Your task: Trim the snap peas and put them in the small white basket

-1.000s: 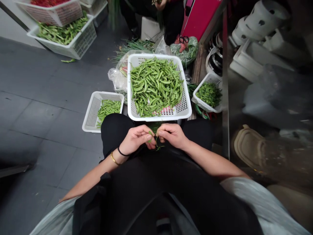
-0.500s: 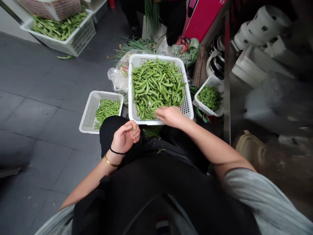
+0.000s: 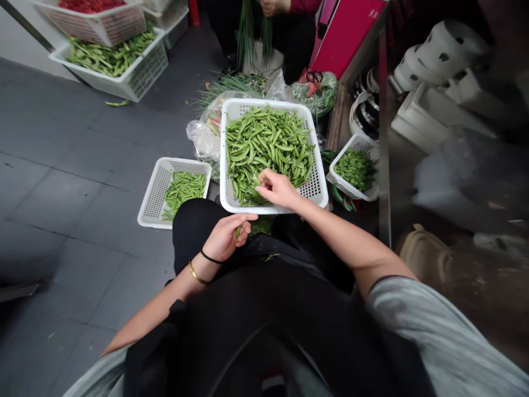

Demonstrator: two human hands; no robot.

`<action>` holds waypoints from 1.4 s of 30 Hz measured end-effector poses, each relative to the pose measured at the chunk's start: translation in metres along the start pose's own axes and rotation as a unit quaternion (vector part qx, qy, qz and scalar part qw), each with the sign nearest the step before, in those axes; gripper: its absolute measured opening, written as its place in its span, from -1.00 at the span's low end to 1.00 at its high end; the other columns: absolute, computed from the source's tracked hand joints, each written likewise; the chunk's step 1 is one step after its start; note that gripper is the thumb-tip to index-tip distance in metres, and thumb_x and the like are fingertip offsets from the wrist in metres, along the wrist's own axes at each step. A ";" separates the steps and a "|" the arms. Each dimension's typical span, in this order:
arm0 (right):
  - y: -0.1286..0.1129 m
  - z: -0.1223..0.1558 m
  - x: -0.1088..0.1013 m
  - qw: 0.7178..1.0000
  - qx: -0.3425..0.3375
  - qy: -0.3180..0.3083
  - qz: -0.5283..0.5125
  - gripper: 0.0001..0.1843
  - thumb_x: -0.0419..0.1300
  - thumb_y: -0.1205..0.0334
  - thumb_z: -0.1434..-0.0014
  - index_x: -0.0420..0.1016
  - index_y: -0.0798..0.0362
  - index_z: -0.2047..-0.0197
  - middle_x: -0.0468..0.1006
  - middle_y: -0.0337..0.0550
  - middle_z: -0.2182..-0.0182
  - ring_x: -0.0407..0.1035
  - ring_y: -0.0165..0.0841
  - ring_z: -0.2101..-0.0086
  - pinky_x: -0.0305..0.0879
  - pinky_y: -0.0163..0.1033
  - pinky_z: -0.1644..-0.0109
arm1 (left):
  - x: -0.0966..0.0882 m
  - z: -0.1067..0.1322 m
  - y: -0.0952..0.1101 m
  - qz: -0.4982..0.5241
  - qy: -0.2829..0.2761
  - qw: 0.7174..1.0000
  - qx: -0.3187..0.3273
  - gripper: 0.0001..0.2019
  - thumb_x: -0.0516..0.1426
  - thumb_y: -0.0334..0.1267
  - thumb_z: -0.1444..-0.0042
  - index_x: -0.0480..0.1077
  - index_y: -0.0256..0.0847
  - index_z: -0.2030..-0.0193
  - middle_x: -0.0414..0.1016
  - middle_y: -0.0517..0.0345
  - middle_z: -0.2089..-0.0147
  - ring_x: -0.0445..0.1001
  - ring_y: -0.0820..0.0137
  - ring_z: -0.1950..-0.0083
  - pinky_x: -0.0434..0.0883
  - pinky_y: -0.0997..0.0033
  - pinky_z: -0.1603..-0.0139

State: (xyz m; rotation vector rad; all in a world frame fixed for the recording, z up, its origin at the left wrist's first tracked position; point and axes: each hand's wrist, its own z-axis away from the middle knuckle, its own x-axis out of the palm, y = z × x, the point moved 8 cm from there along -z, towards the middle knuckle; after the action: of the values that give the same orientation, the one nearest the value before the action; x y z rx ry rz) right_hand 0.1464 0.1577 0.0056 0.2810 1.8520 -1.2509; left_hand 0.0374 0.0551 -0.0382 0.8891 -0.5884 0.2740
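A white perforated basket (image 3: 223,165) heaped with green pea pods (image 3: 270,144) stands before my knees. My right hand (image 3: 278,188) is over its near side, thumb and fingers pinched at a pod among the heap; the fingertips partly cover it. Just below the near rim is my left hand (image 3: 231,234), palm turned inward, index finger stretched out. Its other fingers curl around a green pea pod, whose end shows. To the left, a smaller white basket (image 3: 149,193) holds a modest pile of pods (image 3: 185,190).
At right, a small white basket (image 3: 360,140) of leafy greens sits beside a metal rail (image 3: 384,165). Behind are plastic bags (image 3: 204,140), scallions (image 3: 231,88) and scissors (image 3: 314,76). Another person's hand (image 3: 275,6) holds long green stalks. Stacked baskets (image 3: 142,69) stand upper left.
My left hand has moved right and slightly down, its index finger now stretched out. My right hand has shifted slightly up over the pods. The view has shifted slightly.
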 end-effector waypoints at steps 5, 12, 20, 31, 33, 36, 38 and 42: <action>-0.024 0.071 0.012 0.963 0.105 0.043 -0.244 -0.79 0.12 0.10 -0.18 0.23 0.06 0.28 0.43 -0.33 0.57 0.36 -0.49 0.56 0.25 -0.39 0.45 | 0.013 -0.003 0.000 0.004 0.018 0.997 0.068 -0.67 0.27 -0.13 0.05 0.45 -0.35 0.23 0.35 0.22 0.54 0.08 0.66 0.67 -0.02 0.63 0.71; -0.045 0.099 -0.007 0.986 0.019 0.021 -0.165 -0.80 0.14 0.16 -0.20 0.48 0.11 0.24 0.51 -0.24 0.54 0.38 -0.48 0.54 0.28 -0.38 0.38 | 0.025 -0.001 0.009 -0.068 -0.045 0.994 0.073 -0.74 0.24 -0.14 -0.02 0.42 -0.35 0.34 0.12 0.36 0.73 -0.04 0.67 0.73 -0.11 0.63 0.73; -0.064 0.094 -0.037 0.994 -0.093 0.013 -0.061 -0.74 0.00 0.19 -0.28 0.42 0.10 0.35 0.48 -0.18 0.49 0.36 -0.46 0.47 0.26 -0.36 0.33 | 0.042 -0.008 0.015 -0.076 -0.100 0.991 0.043 -0.75 0.21 -0.12 -0.05 0.37 -0.31 0.35 0.10 0.38 0.74 -0.09 0.67 0.75 -0.16 0.64 0.75; -0.041 0.117 -0.010 0.909 0.079 -0.052 -0.405 -0.71 0.02 0.08 -0.26 0.27 0.09 0.41 0.34 -0.35 0.65 0.25 -0.54 0.66 0.21 -0.41 0.54 | 0.046 0.020 -0.010 -0.104 -0.201 0.973 -0.052 -0.73 0.16 -0.11 -0.11 0.38 -0.34 0.34 0.33 0.19 0.59 -0.06 0.70 0.74 -0.15 0.65 0.75; -0.014 0.125 -0.033 0.901 0.132 0.037 -0.411 -0.70 0.03 0.05 -0.25 0.25 0.07 0.42 0.31 -0.37 0.66 0.22 -0.53 0.69 0.19 -0.40 0.58 | 0.042 0.023 -0.011 -0.105 -0.207 0.970 -0.066 -0.72 0.14 -0.11 -0.12 0.40 -0.36 0.34 0.34 0.16 0.60 -0.06 0.69 0.74 -0.16 0.64 0.76; -0.006 0.132 -0.061 0.952 0.128 0.085 -0.264 -0.72 0.03 0.01 -0.25 0.31 0.07 0.28 0.41 -0.26 0.51 0.32 -0.47 0.58 0.28 -0.34 0.50 | 0.035 0.023 -0.014 -0.109 -0.201 0.971 -0.075 -0.71 0.13 -0.11 -0.12 0.42 -0.38 0.36 0.30 0.16 0.64 -0.04 0.66 0.75 -0.16 0.61 0.76; -0.029 0.127 -0.061 0.993 0.059 0.060 -0.085 -0.66 0.09 -0.02 -0.20 0.33 0.07 0.12 0.47 -0.09 0.28 0.41 -0.37 0.37 0.35 -0.25 0.31 | 0.036 0.023 -0.017 -0.114 -0.199 0.969 -0.086 -0.70 0.12 -0.11 -0.10 0.42 -0.38 0.37 0.22 0.21 0.69 -0.02 0.63 0.75 -0.11 0.59 0.75; -0.080 0.113 -0.022 0.982 -0.106 -0.068 0.142 -0.77 0.00 0.17 -0.27 0.39 0.11 0.28 0.47 -0.02 0.34 0.35 -0.30 0.30 0.27 -0.22 0.23 | 0.041 0.026 -0.017 -0.204 -0.204 0.954 -0.085 -0.67 0.07 -0.07 -0.14 0.41 -0.35 0.39 0.09 0.28 0.72 0.01 0.57 0.72 -0.02 0.54 0.71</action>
State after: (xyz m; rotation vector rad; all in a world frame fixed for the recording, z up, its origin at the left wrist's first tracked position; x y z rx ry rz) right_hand 0.1710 0.0304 0.0596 0.3221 1.7397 -0.8500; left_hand 0.0689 0.0236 -0.0119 0.8825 -0.7788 -0.3399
